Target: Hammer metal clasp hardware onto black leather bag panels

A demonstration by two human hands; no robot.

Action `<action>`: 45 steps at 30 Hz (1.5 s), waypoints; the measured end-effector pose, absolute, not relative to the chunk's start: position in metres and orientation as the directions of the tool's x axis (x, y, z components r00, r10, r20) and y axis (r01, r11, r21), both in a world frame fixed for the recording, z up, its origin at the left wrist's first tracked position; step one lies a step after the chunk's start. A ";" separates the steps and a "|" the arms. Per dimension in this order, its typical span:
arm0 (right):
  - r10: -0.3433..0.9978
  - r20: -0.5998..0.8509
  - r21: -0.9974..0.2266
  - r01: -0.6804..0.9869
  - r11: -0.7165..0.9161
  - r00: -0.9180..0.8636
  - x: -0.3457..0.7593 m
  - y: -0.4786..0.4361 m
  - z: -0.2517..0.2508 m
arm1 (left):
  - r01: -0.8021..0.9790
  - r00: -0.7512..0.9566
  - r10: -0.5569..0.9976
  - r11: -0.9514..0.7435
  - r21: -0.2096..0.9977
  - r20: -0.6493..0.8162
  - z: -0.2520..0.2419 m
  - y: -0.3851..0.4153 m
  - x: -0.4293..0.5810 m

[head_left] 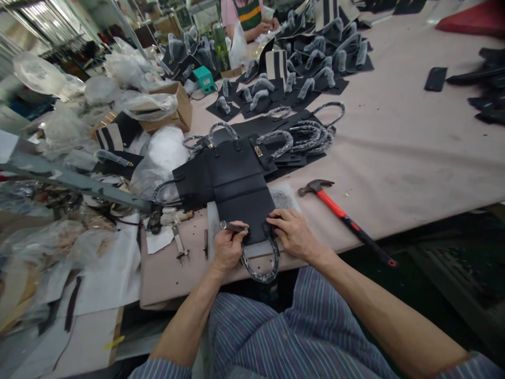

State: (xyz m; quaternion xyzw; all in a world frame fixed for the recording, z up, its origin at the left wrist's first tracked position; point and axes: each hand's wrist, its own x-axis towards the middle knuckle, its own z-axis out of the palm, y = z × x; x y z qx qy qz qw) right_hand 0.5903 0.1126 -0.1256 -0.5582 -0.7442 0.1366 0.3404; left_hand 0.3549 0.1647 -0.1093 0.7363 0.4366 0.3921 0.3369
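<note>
A black leather bag panel lies over a pale slab at the table's front edge. Its plastic-wrapped handle loops toward my body. My left hand is closed round a short dark metal rod, like a hand punch, held slantwise over the panel beside one handle end. With bent fingers, my right hand grips the panel's right edge by the other handle end; its fingertips partly cover that spot. A claw hammer with a red and black handle rests to the right.
More black bag pieces with wrapped handles are piled beyond the panel. Calipers and a thin dark rod lie on the left. A metal bar and plastic bags crowd the left side. A person sits across the table.
</note>
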 end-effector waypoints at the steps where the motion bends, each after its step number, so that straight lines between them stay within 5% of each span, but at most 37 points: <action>1: 0.926 0.350 -0.583 0.741 0.334 -0.143 0.590 0.113 -0.125 | 0.380 0.325 0.901 -0.403 0.833 0.288 -0.109 0.166 0.354; 6: 0.931 0.332 -0.575 0.751 0.325 -0.149 0.589 0.113 -0.124 | 0.314 0.600 0.726 -0.601 0.735 0.337 -0.113 0.167 0.349; 11: 0.932 0.332 -0.577 0.751 0.320 -0.142 0.590 0.112 -0.122 | 0.250 0.232 0.948 -0.274 0.929 0.217 -0.119 0.166 0.353; 13: 0.932 0.335 -0.576 0.753 0.319 -0.138 0.590 0.112 -0.122 | 0.184 0.216 0.966 -0.185 0.965 0.144 -0.118 0.167 0.354; 45: 0.931 0.338 -0.560 0.766 0.316 -0.136 0.590 0.111 -0.118 | 0.441 0.420 0.863 -0.463 0.768 0.279 -0.105 0.168 0.372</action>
